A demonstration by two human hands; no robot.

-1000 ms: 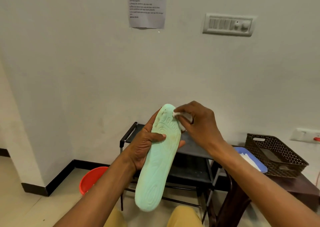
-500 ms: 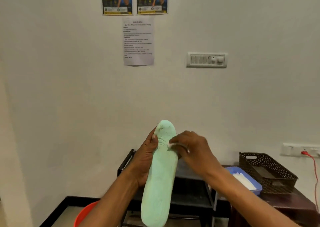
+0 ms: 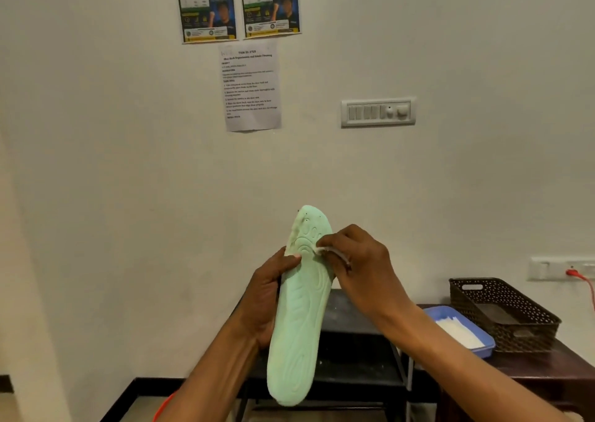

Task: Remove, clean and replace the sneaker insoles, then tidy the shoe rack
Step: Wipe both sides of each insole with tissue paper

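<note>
Since a second ago the view has tilted up, so two posters (image 3: 238,4) now show at the top of the wall, and the white wipe (image 3: 322,250) has moved from the right edge near the toe onto the ridged face of the forefoot. The pale green insole (image 3: 299,318) stands nearly upright in the air in front of the person, toe end up and heel end down, patterned side toward the camera, above and in front of the black shoe rack (image 3: 351,312).

The left hand (image 3: 264,299) grips the insole from the left, fingers wrapped behind it and the thumb pressed on its front near the left edge. The right hand (image 3: 357,270) has its fingers curled and pinches the small wipe, holding it against the insole just right of the left thumb.

To the right of the rack stands a dark wooden table (image 3: 553,367). On it sits a blue tray (image 3: 483,350) with white wipes (image 3: 457,331) inside, and just beside that a brown perforated basket (image 3: 521,334). On the wall behind the basket a red plug (image 3: 571,272) sits in a socket. Higher up are a switch panel (image 3: 378,112) and a printed sheet (image 3: 251,88) just under the posters. A sliver of a red bucket (image 3: 162,405) shows at the bottom, left of the left forearm
</note>
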